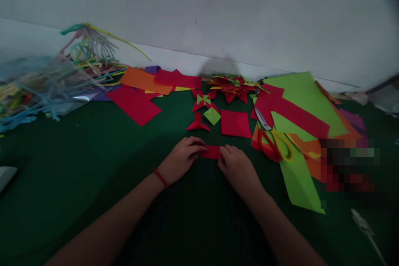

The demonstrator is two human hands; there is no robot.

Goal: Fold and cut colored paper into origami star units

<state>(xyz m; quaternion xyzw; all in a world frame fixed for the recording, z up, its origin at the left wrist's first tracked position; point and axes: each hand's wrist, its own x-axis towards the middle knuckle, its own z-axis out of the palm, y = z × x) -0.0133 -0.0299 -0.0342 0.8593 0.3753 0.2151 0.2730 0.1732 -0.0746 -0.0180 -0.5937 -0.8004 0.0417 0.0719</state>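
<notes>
A small red strip of folded paper (pixel 210 152) lies across the green tabletop, held at both ends. My left hand (pixel 184 157) has its fingers closed on the left end, and a red band circles that wrist. The right end is pinched by my right hand (pixel 237 165), its fingers curled together. Just beyond the hands are a red three-pointed folded piece (pixel 198 122), a small green folded square (pixel 212 116) and a flat red paper square (pixel 236 123). Behind them sits a red and green folded piece (pixel 203 100). My fingertips hide both ends of the strip.
Scissors (pixel 274 145) with red and yellow handles rest on green paper (pixel 301 183) at right. A layered paper star pile (pixel 233 85) stands near the wall. Orange paper (pixel 145 80) and red paper (pixel 137 106) lie left, beside a clear bag (pixel 73 79) with pipe cleaners (pixel 96 45).
</notes>
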